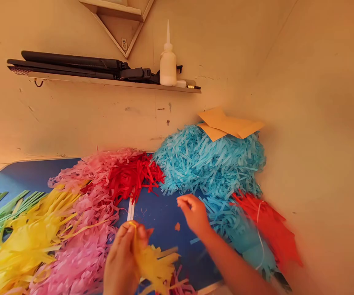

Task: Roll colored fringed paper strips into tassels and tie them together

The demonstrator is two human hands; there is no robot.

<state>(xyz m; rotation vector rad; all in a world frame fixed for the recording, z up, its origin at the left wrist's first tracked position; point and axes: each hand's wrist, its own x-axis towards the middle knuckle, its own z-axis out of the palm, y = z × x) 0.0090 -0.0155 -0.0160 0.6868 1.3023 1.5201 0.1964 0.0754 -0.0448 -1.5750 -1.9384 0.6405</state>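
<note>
My left hand, low in the middle of the head view, is closed around the top of a yellow paper tassel. Its cut strips hang down to the right. Up and to the right, my right hand is raised over the blue table with thumb and fingers pinched together. Whatever it may hold is too small to make out. Light blue paper fringe lies just beyond that hand. A small orange scrap rests on the table between both hands.
Pink fringe, red fringe, yellow fringe and green strips cover the left. Orange paper pieces top the blue pile. At right lies red paper with white string. A wall shelf holds a bottle and hair straighteners.
</note>
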